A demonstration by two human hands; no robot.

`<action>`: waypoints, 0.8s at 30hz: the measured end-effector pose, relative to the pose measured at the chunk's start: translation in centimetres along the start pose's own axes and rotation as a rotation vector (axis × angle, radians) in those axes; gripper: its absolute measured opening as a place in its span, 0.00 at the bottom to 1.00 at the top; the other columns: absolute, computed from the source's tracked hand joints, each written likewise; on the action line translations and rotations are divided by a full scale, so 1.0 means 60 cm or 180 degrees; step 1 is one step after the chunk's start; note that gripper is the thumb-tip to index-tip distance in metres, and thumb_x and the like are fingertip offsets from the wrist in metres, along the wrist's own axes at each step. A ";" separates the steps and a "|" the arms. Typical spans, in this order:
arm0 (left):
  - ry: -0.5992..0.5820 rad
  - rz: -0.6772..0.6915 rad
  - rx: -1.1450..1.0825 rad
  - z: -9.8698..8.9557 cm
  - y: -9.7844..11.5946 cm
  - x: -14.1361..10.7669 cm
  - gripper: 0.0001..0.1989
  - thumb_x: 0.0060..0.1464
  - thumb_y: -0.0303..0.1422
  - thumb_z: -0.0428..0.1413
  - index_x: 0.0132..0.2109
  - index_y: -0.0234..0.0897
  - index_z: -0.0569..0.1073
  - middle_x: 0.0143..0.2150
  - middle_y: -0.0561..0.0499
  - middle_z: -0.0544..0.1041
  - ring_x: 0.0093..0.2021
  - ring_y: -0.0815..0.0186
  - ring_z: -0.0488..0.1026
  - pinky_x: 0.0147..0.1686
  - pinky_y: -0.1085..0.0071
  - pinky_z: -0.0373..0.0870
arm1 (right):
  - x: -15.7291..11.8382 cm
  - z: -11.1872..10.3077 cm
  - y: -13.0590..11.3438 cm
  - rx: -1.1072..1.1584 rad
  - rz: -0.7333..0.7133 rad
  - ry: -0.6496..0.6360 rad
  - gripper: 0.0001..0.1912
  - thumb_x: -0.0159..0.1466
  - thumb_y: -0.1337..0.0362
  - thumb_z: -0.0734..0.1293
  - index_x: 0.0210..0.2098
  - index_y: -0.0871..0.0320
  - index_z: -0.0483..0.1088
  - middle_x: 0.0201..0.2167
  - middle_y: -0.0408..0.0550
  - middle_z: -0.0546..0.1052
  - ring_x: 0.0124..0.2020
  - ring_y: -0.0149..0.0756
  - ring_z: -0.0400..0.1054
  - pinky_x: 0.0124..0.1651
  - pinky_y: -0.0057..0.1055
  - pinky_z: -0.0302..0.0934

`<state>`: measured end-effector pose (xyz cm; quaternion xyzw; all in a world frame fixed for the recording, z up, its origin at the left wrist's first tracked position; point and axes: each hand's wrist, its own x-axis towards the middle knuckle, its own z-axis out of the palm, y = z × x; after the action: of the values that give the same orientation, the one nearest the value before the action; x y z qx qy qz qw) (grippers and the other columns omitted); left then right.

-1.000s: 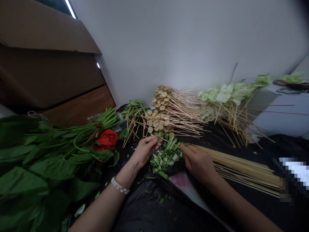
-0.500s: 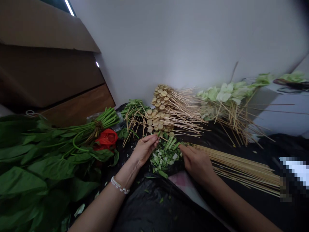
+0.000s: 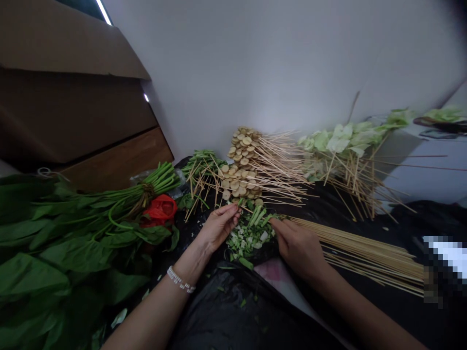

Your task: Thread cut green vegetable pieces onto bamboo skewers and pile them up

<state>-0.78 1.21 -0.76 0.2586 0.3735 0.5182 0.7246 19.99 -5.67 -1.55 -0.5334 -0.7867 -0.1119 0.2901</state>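
Note:
My left hand (image 3: 220, 224), with a beaded bracelet at the wrist, pinches a small green piece (image 3: 240, 203) between thumb and fingertips. My right hand (image 3: 296, 243) is closed on the end of a thin skewer that points left toward my left fingers; much of the skewer is hard to see against the greens. Between and below both hands lies a heap of chopped green vegetable pieces (image 3: 248, 239). Just behind them are skewered round slices (image 3: 239, 182), stacked with their sticks toward the right. Bare skewers (image 3: 368, 250) lie beside my right hand.
Large leafy greens (image 3: 65, 243) and a red plastic bag (image 3: 159, 210) are at the left. Skewered green stems (image 3: 204, 163) lie behind my left hand. Skewered pale leaves (image 3: 343, 141) rest back right. Cardboard boxes (image 3: 73, 112) stand back left; black plastic (image 3: 233, 311) covers the near surface.

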 end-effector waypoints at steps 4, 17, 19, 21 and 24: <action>0.0037 0.0016 -0.0003 -0.001 0.002 0.000 0.06 0.43 0.23 0.66 0.32 0.29 0.79 0.30 0.47 0.79 0.28 0.75 0.72 0.28 0.82 0.70 | 0.001 0.000 0.000 0.0000 -0.0033 0.0019 0.16 0.65 0.70 0.56 0.47 0.57 0.72 0.28 0.45 0.75 0.26 0.31 0.68 0.28 0.27 0.52; -0.0106 -0.0022 0.0156 -0.005 0.004 0.000 0.10 0.39 0.23 0.68 0.33 0.29 0.80 0.29 0.49 0.78 0.26 0.76 0.72 0.28 0.82 0.70 | -0.006 0.009 -0.003 0.0077 -0.0027 -0.0044 0.17 0.64 0.72 0.57 0.47 0.57 0.72 0.30 0.46 0.76 0.29 0.31 0.69 0.31 0.26 0.55; -0.0173 -0.0058 0.0207 -0.005 0.004 -0.001 0.11 0.38 0.24 0.68 0.33 0.29 0.80 0.28 0.49 0.78 0.26 0.76 0.72 0.28 0.82 0.70 | -0.008 0.011 -0.003 0.0092 -0.0064 -0.0048 0.17 0.64 0.71 0.57 0.48 0.57 0.71 0.31 0.46 0.76 0.30 0.31 0.70 0.32 0.26 0.56; -0.0238 -0.0109 0.0308 -0.005 0.004 -0.003 0.11 0.38 0.25 0.69 0.33 0.29 0.80 0.28 0.49 0.78 0.25 0.76 0.71 0.29 0.81 0.69 | -0.009 0.011 -0.004 0.0095 -0.0101 -0.0069 0.17 0.64 0.71 0.57 0.49 0.58 0.70 0.31 0.46 0.76 0.30 0.31 0.70 0.32 0.26 0.56; -0.0263 -0.0171 0.0492 -0.002 -0.002 -0.008 0.11 0.38 0.26 0.69 0.33 0.29 0.80 0.28 0.49 0.78 0.25 0.76 0.71 0.29 0.79 0.68 | -0.009 0.010 -0.008 0.0107 -0.0083 -0.0095 0.18 0.64 0.72 0.56 0.48 0.58 0.70 0.30 0.46 0.76 0.30 0.31 0.69 0.32 0.26 0.56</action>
<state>-0.90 0.72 -0.79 0.3248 0.3890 0.4572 0.7309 19.49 -5.98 -2.25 -0.5198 -0.7995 -0.0946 0.2858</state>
